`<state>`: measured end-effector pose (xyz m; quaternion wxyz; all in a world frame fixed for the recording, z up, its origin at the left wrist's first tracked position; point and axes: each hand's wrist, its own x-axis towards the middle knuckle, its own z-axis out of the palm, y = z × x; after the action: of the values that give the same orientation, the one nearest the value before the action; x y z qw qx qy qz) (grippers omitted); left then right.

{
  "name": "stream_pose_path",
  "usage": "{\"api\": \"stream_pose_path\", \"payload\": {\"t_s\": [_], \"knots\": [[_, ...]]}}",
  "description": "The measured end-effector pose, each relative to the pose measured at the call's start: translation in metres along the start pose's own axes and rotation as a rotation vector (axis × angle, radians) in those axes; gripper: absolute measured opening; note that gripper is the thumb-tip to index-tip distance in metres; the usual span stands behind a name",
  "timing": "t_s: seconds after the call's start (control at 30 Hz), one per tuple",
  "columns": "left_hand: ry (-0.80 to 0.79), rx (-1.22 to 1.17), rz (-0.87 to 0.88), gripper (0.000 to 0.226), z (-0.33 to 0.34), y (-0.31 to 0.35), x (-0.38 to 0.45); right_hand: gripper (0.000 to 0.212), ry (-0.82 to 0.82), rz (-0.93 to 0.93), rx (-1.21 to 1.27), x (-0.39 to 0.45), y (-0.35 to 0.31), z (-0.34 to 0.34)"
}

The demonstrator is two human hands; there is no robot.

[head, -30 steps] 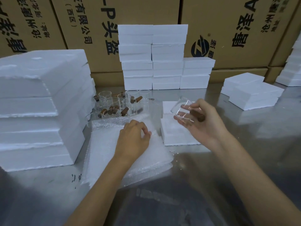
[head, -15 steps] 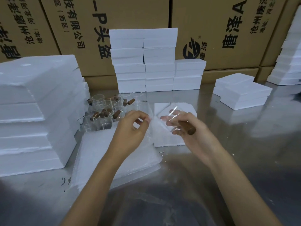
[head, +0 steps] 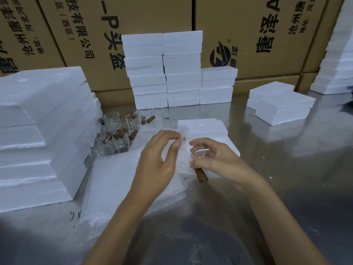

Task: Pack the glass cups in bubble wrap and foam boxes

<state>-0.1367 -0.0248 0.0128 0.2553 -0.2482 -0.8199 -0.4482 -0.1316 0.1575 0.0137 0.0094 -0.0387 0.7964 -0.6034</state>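
Observation:
My right hand (head: 219,161) holds a clear glass cup (head: 198,150) whose brown wooden handle (head: 200,175) sticks out below the fingers. My left hand (head: 158,163) pinches the raised edge of a bubble wrap sheet (head: 181,161) right beside the cup. Under both hands lies a stack of bubble wrap sheets (head: 114,180). A cluster of several more glass cups with wooden handles (head: 118,132) stands behind the stack. Just behind my hands, a white foam box (head: 202,127) lies on the steel table.
Tall piles of foam pieces (head: 42,131) fill the left side. Stacked foam boxes (head: 172,69) stand at the back against cardboard cartons (head: 95,35). More foam boxes (head: 280,102) sit at the right, and another pile (head: 338,60) at the far right edge.
My right hand has brought the cup down and leftward toward the bubble wrap. My left hand has lifted off the stack, pulling a sheet's edge up beside the cup.

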Motion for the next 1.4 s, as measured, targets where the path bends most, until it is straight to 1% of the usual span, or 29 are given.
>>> {"api": "stream_pose_path", "payload": {"t_s": [0.07,0.13,0.23,0.3,0.33,0.37,0.43,0.5,0.57,0.6,0.67,0.7,0.77,0.8,0.83,0.87,0.9,0.93,0.97,1.03,1.1,1.13,1.17,1.2,1.27,1.33,1.4], "knots": [[0.005,-0.02,-0.033,0.018,-0.003,0.0,0.001,0.045,-0.018,-0.028,-0.076,0.001,0.001,-0.003],[-0.046,-0.013,-0.043,0.018,-0.003,0.002,-0.001,0.044,-0.022,-0.058,-0.129,0.003,0.002,-0.003],[-0.095,-0.002,0.012,0.015,0.005,0.009,-0.006,0.036,-0.006,-0.069,-0.075,0.005,0.003,-0.003],[-0.088,-0.003,0.081,0.013,0.011,0.013,-0.008,0.036,0.03,-0.055,0.052,0.007,0.005,-0.008],[-0.078,-0.006,0.094,0.012,0.013,0.015,-0.009,0.033,0.03,-0.049,0.154,0.008,0.007,-0.012],[-0.064,-0.012,0.087,0.011,0.014,0.017,-0.01,0.026,0.007,-0.06,0.286,0.009,0.008,-0.015],[-0.054,-0.053,0.052,0.009,0.014,0.019,-0.01,0.012,-0.068,-0.096,0.55,0.009,0.009,-0.018],[-0.098,-0.167,-0.014,0.011,0.013,0.02,-0.01,0.015,-0.111,-0.103,0.741,0.011,0.01,-0.016],[-0.134,-0.26,-0.076,0.014,0.009,0.021,-0.009,0.017,-0.148,-0.099,0.858,0.013,0.013,-0.013],[-0.133,-0.278,-0.089,0.015,0.008,0.022,-0.008,0.017,-0.169,-0.104,0.872,0.013,0.013,-0.012],[-0.116,-0.296,-0.091,0.014,0.004,0.023,-0.008,0.02,-0.174,-0.126,0.775,0.014,0.014,-0.008],[-0.106,-0.292,-0.084,0.014,0.003,0.023,-0.007,0.027,-0.155,-0.128,0.699,0.013,0.014,-0.006],[-0.094,-0.262,-0.048,0.013,0.003,0.024,-0.008,0.048,-0.054,-0.096,0.559,0.013,0.016,0.0],[-0.107,-0.258,-0.034,0.014,0.004,0.025,-0.009,0.052,-0.009,-0.092,0.511,0.012,0.017,0.003],[-0.135,-0.27,-0.03,0.016,0.005,0.026,-0.01,0.046,0.033,-0.1,0.484,0.011,0.017,0.006],[-0.167,-0.296,-0.031,0.019,0.006,0.028,-0.012,0.035,0.076,-0.118,0.475,0.009,0.018,0.009],[-0.183,-0.326,-0.033,0.021,0.008,0.031,-0.014,0.033,0.125,-0.116,0.477,0.007,0.018,0.011],[-0.161,-0.346,-0.03,0.023,0.009,0.034,-0.016,0.037,0.156,-0.102,0.497,0.006,0.018,0.011],[-0.093,-0.348,-0.021,0.026,0.01,0.037,-0.017,0.034,0.156,-0.095,0.517,0.006,0.016,0.011],[0.123,-0.265,0.008,0.03,0.01,0.034,-0.016,0.017,0.083,-0.093,0.535,0.007,0.011,0.01],[0.295,-0.131,-0.026,0.032,0.006,0.024,-0.01,0.019,0.004,-0.112,0.522,0.006,0.008,0.004],[0.33,-0.099,-0.084,0.031,0.004,0.017,-0.008,0.018,-0.043,-0.129,0.517,0.005,0.006,0.0],[0.329,-0.098,-0.162,0.03,0.001,0.01,-0.005,0.02,-0.105,-0.13,0.506,0.003,0.006,-0.004],[0.295,-0.119,-0.238,0.033,-0.001,0.003,-0.003,0.023,-0.18,-0.125,0.497,0.001,0.008,-0.007],[0.178,-0.198,-0.335,0.039,-0.002,-0.008,-0.002,0.026,-0.262,-0.11,0.501,-0.005,0.007,-0.007],[0.084,-0.297,-0.388,0.039,0.0,-0.012,-0.003,0.025,-0.27,-0.141,0.522,-0.005,0.007,-0.004],[0.04,-0.342,-0.445,0.039,0.002,-0.012,-0.003,0.024,-0.259,-0.156,0.574,-0.006,0.002,0.0]]}}
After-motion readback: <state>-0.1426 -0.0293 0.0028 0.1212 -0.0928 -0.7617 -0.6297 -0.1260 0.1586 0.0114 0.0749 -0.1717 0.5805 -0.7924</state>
